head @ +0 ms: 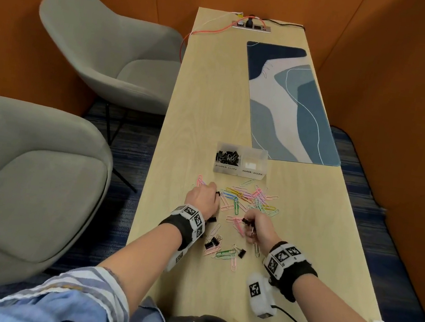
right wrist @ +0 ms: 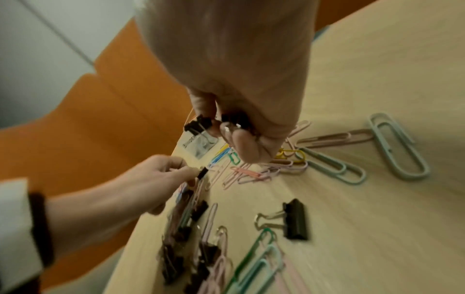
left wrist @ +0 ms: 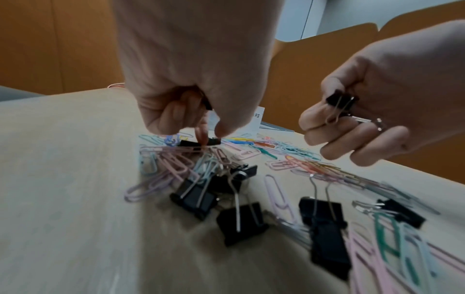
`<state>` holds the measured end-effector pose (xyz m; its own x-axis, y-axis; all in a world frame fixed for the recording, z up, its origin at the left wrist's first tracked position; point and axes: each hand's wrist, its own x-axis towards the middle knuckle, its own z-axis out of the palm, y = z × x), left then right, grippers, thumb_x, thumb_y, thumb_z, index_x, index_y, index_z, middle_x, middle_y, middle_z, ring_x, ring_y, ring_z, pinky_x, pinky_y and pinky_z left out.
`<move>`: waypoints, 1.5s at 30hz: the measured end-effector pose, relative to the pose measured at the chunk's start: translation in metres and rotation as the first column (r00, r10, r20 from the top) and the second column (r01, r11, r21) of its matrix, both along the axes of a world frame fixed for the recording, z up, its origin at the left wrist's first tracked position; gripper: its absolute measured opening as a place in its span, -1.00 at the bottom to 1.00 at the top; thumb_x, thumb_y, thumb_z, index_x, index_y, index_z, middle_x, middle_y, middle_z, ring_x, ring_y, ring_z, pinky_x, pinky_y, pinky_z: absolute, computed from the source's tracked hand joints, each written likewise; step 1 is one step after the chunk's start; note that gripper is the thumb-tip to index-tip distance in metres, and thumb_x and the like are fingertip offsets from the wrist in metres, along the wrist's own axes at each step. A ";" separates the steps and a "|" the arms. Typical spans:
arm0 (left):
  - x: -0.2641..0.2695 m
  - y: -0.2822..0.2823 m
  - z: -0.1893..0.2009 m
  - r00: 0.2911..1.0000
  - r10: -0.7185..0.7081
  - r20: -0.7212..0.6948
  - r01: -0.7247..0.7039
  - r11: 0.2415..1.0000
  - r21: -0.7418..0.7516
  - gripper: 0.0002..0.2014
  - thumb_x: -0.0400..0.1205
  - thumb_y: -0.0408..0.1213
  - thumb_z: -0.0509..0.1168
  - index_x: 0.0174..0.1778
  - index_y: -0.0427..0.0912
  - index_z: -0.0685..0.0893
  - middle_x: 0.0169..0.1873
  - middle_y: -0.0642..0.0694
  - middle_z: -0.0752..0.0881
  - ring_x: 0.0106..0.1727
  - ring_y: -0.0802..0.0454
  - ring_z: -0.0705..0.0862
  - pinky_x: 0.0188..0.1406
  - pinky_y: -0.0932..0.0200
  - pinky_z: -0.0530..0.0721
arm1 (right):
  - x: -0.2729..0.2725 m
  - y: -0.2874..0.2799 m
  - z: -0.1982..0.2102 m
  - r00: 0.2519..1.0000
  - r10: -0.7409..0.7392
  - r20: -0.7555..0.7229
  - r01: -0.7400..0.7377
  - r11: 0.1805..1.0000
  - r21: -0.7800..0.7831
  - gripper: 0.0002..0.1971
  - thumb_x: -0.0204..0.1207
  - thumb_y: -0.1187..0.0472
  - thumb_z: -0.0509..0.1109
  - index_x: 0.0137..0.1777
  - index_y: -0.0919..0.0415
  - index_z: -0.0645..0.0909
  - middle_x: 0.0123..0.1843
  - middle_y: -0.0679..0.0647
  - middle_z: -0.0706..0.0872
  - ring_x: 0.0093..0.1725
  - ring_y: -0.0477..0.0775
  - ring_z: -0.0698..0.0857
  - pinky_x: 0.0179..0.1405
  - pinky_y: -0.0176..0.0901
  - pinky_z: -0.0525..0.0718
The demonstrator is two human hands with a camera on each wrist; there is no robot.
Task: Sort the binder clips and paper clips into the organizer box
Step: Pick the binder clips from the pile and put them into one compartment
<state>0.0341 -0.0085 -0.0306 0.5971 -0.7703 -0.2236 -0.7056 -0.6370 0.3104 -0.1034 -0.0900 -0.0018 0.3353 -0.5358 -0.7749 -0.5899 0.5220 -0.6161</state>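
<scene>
A clear organizer box (head: 239, 172) with two labelled compartments stands mid-table; its left one holds several black binder clips (head: 227, 157). Coloured paper clips (head: 249, 199) lie scattered in front of it, and black binder clips (left wrist: 241, 222) lie nearer me. My left hand (head: 202, 198) reaches down at the pile's left edge, fingertips (left wrist: 221, 129) pinching a black binder clip (left wrist: 214, 141) on the table. My right hand (head: 258, 227) hovers over the pile, fingers curled round black binder clips (right wrist: 198, 123), also seen as a held binder clip (left wrist: 339, 101) in the left wrist view.
A blue patterned mat (head: 292, 103) lies beyond the box on the right. A power strip (head: 252, 26) with cables sits at the far end. Two grey chairs (head: 106, 52) stand left of the narrow table (head: 205, 106). A white tagged device (head: 257, 296) rests near the front edge.
</scene>
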 end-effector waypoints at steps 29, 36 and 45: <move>0.035 -0.005 0.030 0.380 0.256 -0.889 -0.740 0.660 -0.126 -0.69 0.61 -0.32 0.01 -0.49 -0.10 0.31 -0.73 0.11 0.27 -0.66 0.11 0.16 -0.68 0.33 0.14 | -0.039 0.031 -0.014 0.418 0.665 -0.619 -0.906 0.252 -0.341 -0.70 0.61 0.13 0.17 0.25 0.28 0.35 0.13 0.29 0.67 0.09 0.31 0.65 -0.15 -0.06 0.47; 0.054 -0.046 0.046 0.304 0.239 -0.922 -0.693 0.720 -0.041 -0.65 0.72 -0.31 0.05 -0.41 -0.18 0.47 -0.52 -0.05 0.42 -0.85 0.24 0.23 -0.83 0.49 0.12 | -0.028 0.020 -0.008 0.389 0.718 -0.578 -0.920 0.338 -0.199 -0.58 0.63 0.13 0.11 0.40 0.34 0.30 0.28 0.29 0.60 0.10 0.25 0.62 -0.13 -0.05 0.60; 0.082 -0.094 0.052 0.283 0.349 -0.893 -0.758 0.652 0.015 -0.75 0.57 -0.60 0.10 -0.42 -0.34 0.48 -0.72 -0.20 0.60 -0.52 -0.07 0.56 -0.42 0.16 0.50 | -0.010 -0.016 0.014 0.956 0.274 0.105 -0.285 0.951 0.116 -0.73 0.56 0.21 0.13 -0.39 0.14 0.28 -0.53 0.03 0.27 -0.66 -0.04 0.27 -0.64 -0.28 0.41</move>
